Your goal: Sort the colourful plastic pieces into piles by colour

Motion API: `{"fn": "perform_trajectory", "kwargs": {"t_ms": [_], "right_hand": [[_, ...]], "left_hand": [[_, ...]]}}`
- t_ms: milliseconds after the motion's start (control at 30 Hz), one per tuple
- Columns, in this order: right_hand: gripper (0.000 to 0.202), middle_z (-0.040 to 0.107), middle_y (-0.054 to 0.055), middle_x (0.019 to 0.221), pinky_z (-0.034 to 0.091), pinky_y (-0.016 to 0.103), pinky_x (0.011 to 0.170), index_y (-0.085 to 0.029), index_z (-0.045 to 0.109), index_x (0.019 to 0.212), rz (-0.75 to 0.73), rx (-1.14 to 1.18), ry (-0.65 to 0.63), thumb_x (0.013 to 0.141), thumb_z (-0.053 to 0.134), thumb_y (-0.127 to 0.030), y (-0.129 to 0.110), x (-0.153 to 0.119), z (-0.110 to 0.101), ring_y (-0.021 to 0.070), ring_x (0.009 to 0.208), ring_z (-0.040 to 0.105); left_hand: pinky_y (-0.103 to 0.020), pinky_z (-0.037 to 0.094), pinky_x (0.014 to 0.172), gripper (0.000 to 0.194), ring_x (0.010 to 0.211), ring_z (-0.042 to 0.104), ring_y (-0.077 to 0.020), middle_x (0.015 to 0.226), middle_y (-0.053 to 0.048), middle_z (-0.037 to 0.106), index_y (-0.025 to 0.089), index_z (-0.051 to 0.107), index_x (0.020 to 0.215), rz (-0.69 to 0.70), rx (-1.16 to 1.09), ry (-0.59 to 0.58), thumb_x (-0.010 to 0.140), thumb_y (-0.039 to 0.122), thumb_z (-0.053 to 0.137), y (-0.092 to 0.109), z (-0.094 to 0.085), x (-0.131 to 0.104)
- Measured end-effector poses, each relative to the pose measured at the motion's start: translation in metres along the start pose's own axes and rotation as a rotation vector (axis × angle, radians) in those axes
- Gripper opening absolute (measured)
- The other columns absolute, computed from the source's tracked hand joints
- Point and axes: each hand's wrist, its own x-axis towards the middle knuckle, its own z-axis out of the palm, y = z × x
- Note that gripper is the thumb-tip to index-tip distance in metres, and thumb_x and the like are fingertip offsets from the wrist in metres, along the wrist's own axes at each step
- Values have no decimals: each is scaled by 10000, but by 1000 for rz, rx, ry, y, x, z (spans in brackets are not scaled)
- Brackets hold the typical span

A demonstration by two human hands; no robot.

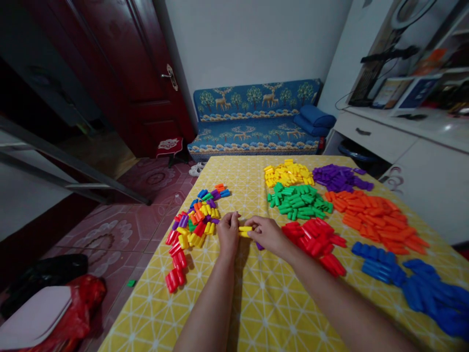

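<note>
Near the middle of the yellow patterned table [271, 293], two short yellow pieces [245, 229] lie between my hands. My left hand [228, 230] is pinched at their left end. On the right, my right hand [264, 231] has its thumb and fingers closed on the yellow pieces. A purple piece [260, 246] sits just below my right hand. Left of my left hand is a mixed pile of joined pieces [198, 215] in several colours. Right of my right hand lies a red pile [315, 237], with a green pile [300, 201] behind it.
A yellow pile [288, 173] and a purple pile [339, 178] lie at the back right. Orange pieces [377, 220] and blue pieces [432, 293] spread along the right side. Beyond the table stands a blue sofa [256, 117]. A green piece [131, 283] is on the floor.
</note>
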Motion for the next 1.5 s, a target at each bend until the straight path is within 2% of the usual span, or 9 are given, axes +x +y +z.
{"fn": "perform_trajectory", "kwargs": {"t_ms": [233, 400, 500, 600, 833, 1067, 1233, 1367, 1500], "right_hand": [[140, 573, -33, 521, 441, 196, 440, -148, 650, 714, 161, 126, 195, 587, 693, -106, 9, 69, -87, 104, 441, 539], [349, 673, 44, 908, 554, 264, 644, -184, 595, 1007, 86, 239, 587, 679, 669, -277, 8, 83, -121, 149, 724, 678], [339, 685, 60, 956, 547, 273, 625, -183, 616, 970, 37, 281, 604, 666, 668, -323, 8, 58, -106, 182, 771, 692], [256, 701, 46, 816, 535, 277, 618, -177, 653, 911, 31, 222, 391, 718, 635, -345, 9, 22, -74, 190, 727, 692], [301, 659, 78, 1081, 558, 300, 671, -207, 628, 1077, -80, 3, 380, 789, 540, -203, 20, -37, -6, 170, 784, 661], [306, 652, 106, 1113, 555, 366, 797, -202, 612, 1136, -132, -59, 426, 841, 536, -177, 23, -50, 12, 206, 883, 654], [233, 692, 82, 1081, 548, 344, 836, -215, 627, 1100, -154, 80, 413, 881, 566, -264, 17, -56, 13, 211, 972, 668], [256, 725, 63, 970, 559, 315, 723, -211, 652, 1064, -104, 143, 490, 842, 627, -335, 12, -47, -18, 196, 800, 687], [320, 726, 70, 913, 543, 304, 667, -184, 662, 1025, -92, 157, 711, 773, 678, -380, 35, -7, -105, 196, 763, 679]], "left_hand": [[-239, 405, 541, 321, 537, 528, -126, 569, 4, 588, 139, 708, 786, 50, 14, -221, 860, 412, 557, -1, 5, -4], [-307, 493, 686, 321, 752, 643, -191, 881, -75, 715, 189, 745, 981, 236, 102, -488, 803, 447, 675, 4, 4, -10], [-317, 501, 764, 536, 879, 655, -225, 991, -73, 716, 233, 727, 1092, 364, 207, -641, 649, 523, 804, 12, 0, -12], [-310, 495, 816, 626, 928, 656, -235, 985, -61, 724, 251, 721, 1121, 403, 283, -732, 585, 554, 834, 16, -3, -11], [-290, 506, 777, 500, 847, 667, -204, 966, -61, 735, 221, 729, 1102, 258, 143, -681, 644, 396, 825, 3, -1, -10], [-267, 502, 664, 427, 669, 645, -148, 783, -57, 705, 141, 719, 980, -132, -384, -604, 633, 350, 852, -2, 3, -11], [-243, 471, 623, 389, 617, 613, -120, 734, -28, 682, 145, 722, 925, -209, -492, -580, 643, 381, 847, 6, 0, -13], [-229, 451, 596, 365, 551, 549, -95, 626, 5, 630, 148, 723, 919, -143, -453, -510, 735, 461, 759, 9, 1, -12], [-224, 459, 585, 377, 568, 561, -96, 686, -12, 657, 150, 726, 935, -149, -374, -558, 731, 465, 758, 5, 5, -12]]}}
